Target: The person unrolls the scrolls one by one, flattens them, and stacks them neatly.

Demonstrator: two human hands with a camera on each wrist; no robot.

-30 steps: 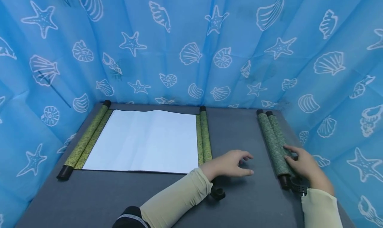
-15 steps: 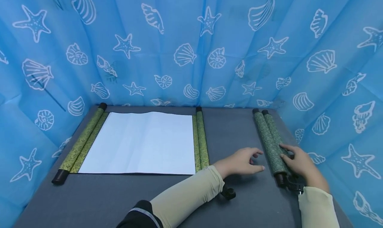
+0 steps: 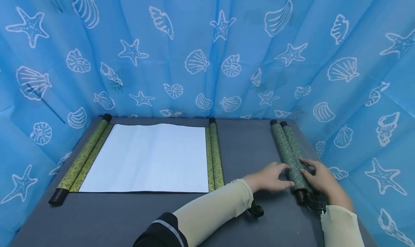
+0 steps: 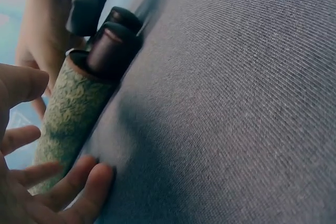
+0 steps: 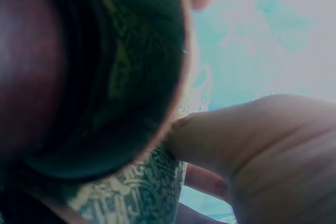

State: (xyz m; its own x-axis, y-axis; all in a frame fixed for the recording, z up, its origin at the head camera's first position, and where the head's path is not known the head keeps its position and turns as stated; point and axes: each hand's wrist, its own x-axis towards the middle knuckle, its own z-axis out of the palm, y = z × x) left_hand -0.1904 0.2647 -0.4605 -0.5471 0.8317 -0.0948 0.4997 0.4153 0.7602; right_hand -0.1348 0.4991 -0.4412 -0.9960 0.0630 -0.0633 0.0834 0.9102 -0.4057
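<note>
A green patterned scroll (image 3: 288, 157) with dark end knobs lies at the right, rolled up from both sides into two rolls set side by side. My right hand (image 3: 321, 180) grips its right-hand roll near the front end. In the right wrist view, the thumb (image 5: 210, 140) presses against the patterned scroll (image 5: 139, 195). My left hand (image 3: 270, 176) reaches to the left-hand roll, fingers parted and loosely bent, fingertips right at its side. The left wrist view shows those fingers (image 4: 79, 190) spread close along the green roll (image 4: 71, 106), with the dark knobs (image 4: 113, 48) beyond.
A second scroll with yellow-green rolls (image 3: 84, 153) lies spread on the grey table (image 3: 146, 218), its white sheet (image 3: 149, 158) facing up. A blue curtain (image 3: 207, 52) with shell and starfish prints hangs behind and at both sides. Black camera mounts sit at both wrists.
My left hand has moved right, from above the bare table to the side of the green scroll. My right hand keeps its grip. The head view has shifted slightly.
</note>
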